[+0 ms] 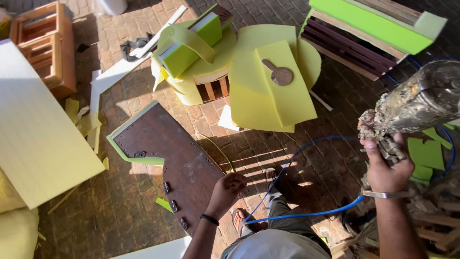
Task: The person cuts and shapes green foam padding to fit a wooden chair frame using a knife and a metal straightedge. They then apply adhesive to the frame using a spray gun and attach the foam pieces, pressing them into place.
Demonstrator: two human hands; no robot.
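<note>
Foam sheet point(33, 129), pale and flat, fills the left edge, and just right of it a dark brown board point(167, 153) with green foam trim lies on the brick floor point(306, 139) — the left hand point(229, 188) rests curled in a loose fist on its right edge, clasping nothing that shows. Further right a blue hose point(306, 216) loops over the bricks to the right hand point(387, 165), closed tight round the handle of a glue-crusted spray gun point(417, 103) held up in the air
</note>
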